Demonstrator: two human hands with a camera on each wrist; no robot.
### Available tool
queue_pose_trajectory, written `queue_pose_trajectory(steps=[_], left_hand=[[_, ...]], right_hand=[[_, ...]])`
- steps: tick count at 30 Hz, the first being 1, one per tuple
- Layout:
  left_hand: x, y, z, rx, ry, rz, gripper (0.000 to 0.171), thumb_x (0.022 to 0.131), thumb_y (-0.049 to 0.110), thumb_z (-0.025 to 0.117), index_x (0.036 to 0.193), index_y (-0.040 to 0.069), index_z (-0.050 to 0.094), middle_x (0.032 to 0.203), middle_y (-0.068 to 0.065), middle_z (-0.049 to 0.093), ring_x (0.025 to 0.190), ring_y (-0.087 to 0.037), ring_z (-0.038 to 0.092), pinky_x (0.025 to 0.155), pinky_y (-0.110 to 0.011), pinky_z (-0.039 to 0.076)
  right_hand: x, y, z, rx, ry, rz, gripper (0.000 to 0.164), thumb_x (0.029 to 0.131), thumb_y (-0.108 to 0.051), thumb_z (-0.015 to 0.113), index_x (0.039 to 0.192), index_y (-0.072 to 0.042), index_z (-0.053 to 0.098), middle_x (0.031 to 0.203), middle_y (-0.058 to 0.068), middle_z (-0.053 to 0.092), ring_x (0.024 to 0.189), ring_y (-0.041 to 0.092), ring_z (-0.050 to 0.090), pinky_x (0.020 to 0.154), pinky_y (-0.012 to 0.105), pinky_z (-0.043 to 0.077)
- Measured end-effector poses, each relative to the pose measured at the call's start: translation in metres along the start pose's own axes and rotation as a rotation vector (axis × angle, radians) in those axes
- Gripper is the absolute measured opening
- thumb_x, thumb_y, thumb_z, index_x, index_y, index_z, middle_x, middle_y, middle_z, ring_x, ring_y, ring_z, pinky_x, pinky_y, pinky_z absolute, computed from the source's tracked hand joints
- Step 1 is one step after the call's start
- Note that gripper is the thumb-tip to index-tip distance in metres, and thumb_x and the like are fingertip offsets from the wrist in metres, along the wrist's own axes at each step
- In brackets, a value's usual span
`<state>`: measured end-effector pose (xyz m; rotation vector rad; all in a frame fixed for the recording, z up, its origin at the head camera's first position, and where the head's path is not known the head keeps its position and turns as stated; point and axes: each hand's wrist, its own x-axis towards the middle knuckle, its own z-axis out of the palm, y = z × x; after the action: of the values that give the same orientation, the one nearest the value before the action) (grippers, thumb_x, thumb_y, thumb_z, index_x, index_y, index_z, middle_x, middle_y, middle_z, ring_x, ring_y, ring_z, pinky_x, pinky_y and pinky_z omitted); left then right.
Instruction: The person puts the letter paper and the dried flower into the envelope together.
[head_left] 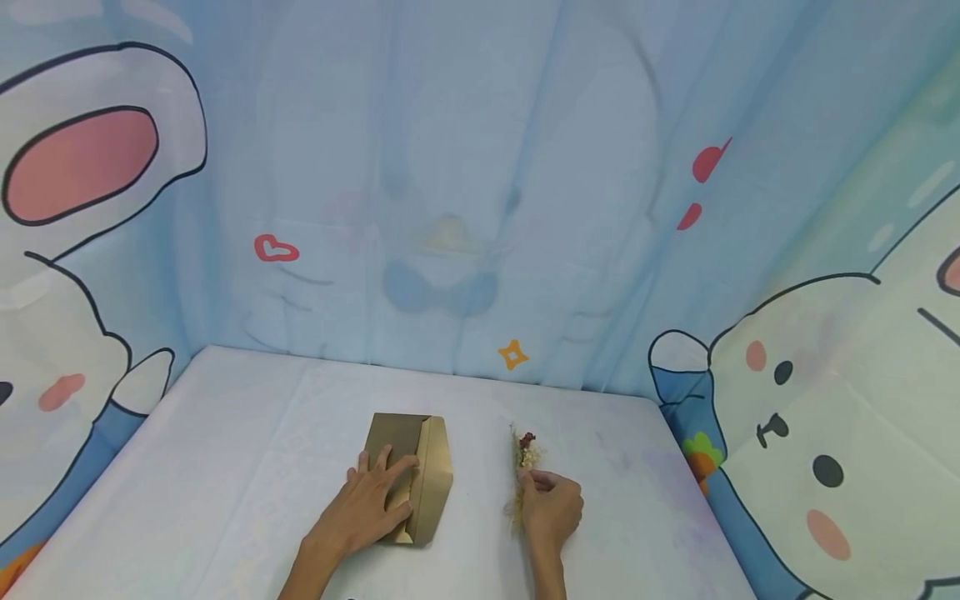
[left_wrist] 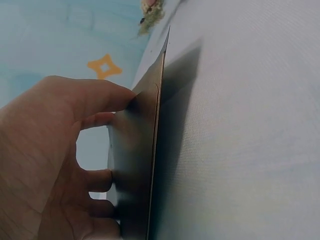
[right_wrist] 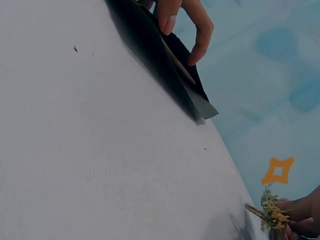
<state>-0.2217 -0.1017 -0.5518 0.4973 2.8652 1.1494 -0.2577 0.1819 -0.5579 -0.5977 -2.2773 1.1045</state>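
A gold envelope point(head_left: 437, 483) lies on the white-covered table, its flap raised along the right side. My left hand point(head_left: 362, 504) rests on it with fingers spread, the thumb near the flap fold. In the left wrist view the fingertips touch the face of the envelope point(left_wrist: 137, 165). From the right wrist, the envelope point(right_wrist: 150, 55) shows a gap between its layers, with something pale inside. To the right, my right hand point(head_left: 552, 507) pinches a small bunch of dried flowers point(head_left: 527, 450) between thumb and fingers. A loop of twine point(right_wrist: 255, 211) sticks out from the bunch.
The white table cover point(head_left: 247, 467) reaches back to a blue curtain point(head_left: 450, 125) printed with cartoon rabbits. Small dark specks point(right_wrist: 75, 48) lie on the cloth. Bare cloth separates the envelope from the flowers.
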Motion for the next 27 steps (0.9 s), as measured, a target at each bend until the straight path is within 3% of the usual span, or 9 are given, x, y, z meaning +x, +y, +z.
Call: queue_pose_trajectory(steps=[15, 27], left_hand=[[0.001, -0.001, 0.000, -0.005, 0.003, 0.017, 0.059, 0.100, 0.029, 0.068, 0.157, 0.023, 0.053, 0.169, -0.041, 0.035, 0.147, -0.082, 0.024, 0.116, -0.090, 0.028], [0.003, -0.003, 0.001, 0.005, 0.001, 0.013, 0.061, 0.099, 0.030, 0.069, 0.157, 0.023, 0.053, 0.169, -0.041, 0.035, 0.148, -0.081, 0.024, 0.115, -0.090, 0.028]], right_hand=[[-0.007, -0.017, 0.012, 0.084, -0.045, -0.039, 0.014, 0.087, -0.009, 0.091, 0.085, 0.003, 0.084, 0.073, 0.015, 0.078, 0.060, 0.015, 0.067, 0.060, 0.026, 0.049], [-0.017, -0.032, 0.019, 0.126, -0.090, -0.076, 0.012, 0.087, -0.007, 0.091, 0.083, 0.001, 0.083, 0.073, 0.012, 0.078, 0.062, 0.014, 0.067, 0.057, 0.022, 0.050]])
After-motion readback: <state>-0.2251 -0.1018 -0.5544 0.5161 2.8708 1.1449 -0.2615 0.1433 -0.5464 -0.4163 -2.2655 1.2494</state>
